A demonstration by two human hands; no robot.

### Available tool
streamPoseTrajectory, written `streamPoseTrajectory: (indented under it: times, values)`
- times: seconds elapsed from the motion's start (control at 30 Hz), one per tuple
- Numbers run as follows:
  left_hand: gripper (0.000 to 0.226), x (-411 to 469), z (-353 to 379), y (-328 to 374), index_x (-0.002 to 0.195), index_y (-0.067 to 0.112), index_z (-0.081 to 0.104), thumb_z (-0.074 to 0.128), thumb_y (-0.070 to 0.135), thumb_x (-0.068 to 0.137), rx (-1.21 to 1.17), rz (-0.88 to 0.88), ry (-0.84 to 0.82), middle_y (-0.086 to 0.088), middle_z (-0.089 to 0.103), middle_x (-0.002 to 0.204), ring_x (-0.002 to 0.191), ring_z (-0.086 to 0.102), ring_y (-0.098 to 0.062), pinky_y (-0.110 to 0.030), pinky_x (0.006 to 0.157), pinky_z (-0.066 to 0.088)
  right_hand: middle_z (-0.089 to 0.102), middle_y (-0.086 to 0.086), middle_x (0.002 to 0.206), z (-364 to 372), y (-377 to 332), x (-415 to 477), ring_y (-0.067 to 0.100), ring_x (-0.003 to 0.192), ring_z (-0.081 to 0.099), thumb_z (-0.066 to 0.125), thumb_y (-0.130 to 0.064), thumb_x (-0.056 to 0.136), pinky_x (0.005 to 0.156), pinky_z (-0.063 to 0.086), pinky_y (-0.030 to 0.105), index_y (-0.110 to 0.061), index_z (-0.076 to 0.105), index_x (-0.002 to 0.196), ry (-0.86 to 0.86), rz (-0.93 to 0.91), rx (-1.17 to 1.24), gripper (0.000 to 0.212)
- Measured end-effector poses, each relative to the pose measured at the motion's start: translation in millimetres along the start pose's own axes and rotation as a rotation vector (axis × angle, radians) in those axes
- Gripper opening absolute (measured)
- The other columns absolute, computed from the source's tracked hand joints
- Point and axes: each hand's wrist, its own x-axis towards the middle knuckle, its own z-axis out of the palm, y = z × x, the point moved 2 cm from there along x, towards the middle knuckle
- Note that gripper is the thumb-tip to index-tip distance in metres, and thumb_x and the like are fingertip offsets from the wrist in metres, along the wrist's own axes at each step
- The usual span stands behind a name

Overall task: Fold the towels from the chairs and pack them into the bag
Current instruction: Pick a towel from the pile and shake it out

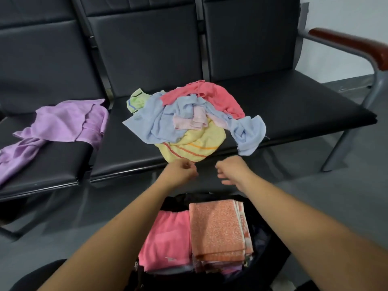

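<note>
A heap of crumpled towels lies on the middle black seat (130, 156): a coral towel (212, 95), a light blue towel (157, 120), a pale pink towel (191, 120) and a yellow striped towel (195, 145) at the near edge. A purple towel (63, 122) sprawls over the left seat. My left hand (182, 171) hovers at the yellow towel's near edge, fingers loosely curled and holding nothing I can see. Beside it, my right hand (233, 169) is relaxed and empty. Below my arms the black bag (176, 201) is open, with a folded pink towel (165, 238) and a folded orange towel (216, 227) inside.
The three-seat black bench has a red-brown armrest (352, 43) and a grey metal leg (344, 143) on the right. Grey floor (325, 196) lies between the bench and the bag. The right seat (304, 106) holds only the heap's overhang.
</note>
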Motion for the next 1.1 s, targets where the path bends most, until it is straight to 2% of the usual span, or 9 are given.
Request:
streamPoseTrajectory:
  times: [0.17,0.27,0.33,0.4,0.5,0.7,0.87,0.97,1.1]
  values:
    - [0.013,19,-62,23,0.104,0.020,0.065,0.062,0.021,0.092,0.247,0.084,0.220,0.002,0.071,0.101,0.087,0.067,-0.017,-0.034,0.077,0.054,0.067,0.027,0.094,-10,-58,9,0.035,0.087,0.071,0.053,-0.009,0.087,0.075,0.058,0.047,0.013,0.062,0.104,0.133,-0.271,-0.163,0.029]
    - [0.030,34,-80,11,0.125,0.017,0.061,0.058,0.020,0.095,0.311,0.105,0.362,-0.003,0.060,0.129,0.104,0.056,-0.018,-0.028,0.082,0.040,0.064,0.016,0.099,-7,-67,18,0.022,0.083,0.062,0.058,-0.015,0.090,0.065,0.053,0.038,-0.001,0.063,0.112,0.182,-0.366,-0.324,0.027]
    - [0.044,45,-81,0,0.142,0.021,0.051,0.057,0.023,0.098,0.309,0.108,0.333,-0.004,0.051,0.145,0.121,0.055,-0.022,-0.028,0.090,0.039,0.053,0.007,0.119,-3,-71,28,0.020,0.081,0.059,0.060,-0.020,0.092,0.059,0.043,0.029,-0.013,0.057,0.120,0.211,-0.390,-0.426,0.029]
    - [0.056,56,-78,-10,0.153,0.029,0.037,0.054,0.031,0.100,0.320,0.074,0.242,-0.003,0.046,0.151,0.129,0.052,-0.025,-0.034,0.100,0.042,0.042,0.008,0.128,-4,-80,40,0.025,0.081,0.060,0.060,-0.021,0.093,0.064,0.049,0.034,-0.014,0.054,0.124,0.280,-0.422,-0.516,0.032]
    - [0.063,69,-73,-18,0.156,0.040,0.026,0.052,0.044,0.098,0.515,0.018,0.199,0.002,0.041,0.153,0.139,0.041,-0.024,-0.048,0.112,0.034,0.039,0.015,0.133,-11,-101,69,0.036,0.092,0.061,0.060,-0.021,0.096,0.084,0.055,0.048,-0.007,0.053,0.123,0.394,-0.459,-0.608,0.032]
    - [0.060,84,-73,-17,0.144,0.044,0.042,0.062,0.051,0.088,0.558,-0.009,0.261,0.005,0.038,0.137,0.136,0.032,-0.021,-0.044,0.112,0.026,0.046,0.022,0.133,-35,-129,131,0.043,0.109,0.058,0.059,-0.019,0.097,0.080,0.042,0.039,-0.003,0.044,0.136,0.511,-0.338,-0.550,0.045]
    - [0.058,90,-68,-12,0.141,0.042,0.041,0.059,0.048,0.086,0.605,-0.024,0.251,0.003,0.035,0.134,0.134,0.030,-0.023,-0.044,0.110,0.026,0.066,0.015,0.098,-48,-120,161,0.033,0.082,0.062,0.061,-0.018,0.095,0.069,0.048,0.036,-0.002,0.064,0.103,0.447,-0.201,-0.622,0.018]
    - [0.057,90,-66,-10,0.140,0.040,0.040,0.057,0.046,0.087,0.637,-0.020,0.250,0.001,0.035,0.133,0.131,0.031,-0.025,-0.045,0.109,0.027,0.062,0.009,0.090,-50,-122,155,0.030,0.078,0.061,0.057,-0.024,0.098,0.066,0.044,0.035,-0.010,0.063,0.088,0.529,-0.332,-0.557,0.018]
    - [0.053,90,-70,-4,0.139,0.036,0.041,0.057,0.043,0.089,0.619,-0.056,0.196,-0.003,0.037,0.135,0.131,0.033,-0.029,-0.045,0.109,0.030,0.050,0.005,0.107,-38,-138,123,0.025,0.077,0.057,0.057,-0.024,0.097,0.070,0.048,0.037,-0.015,0.065,0.093,0.543,-0.635,-0.451,0.012]
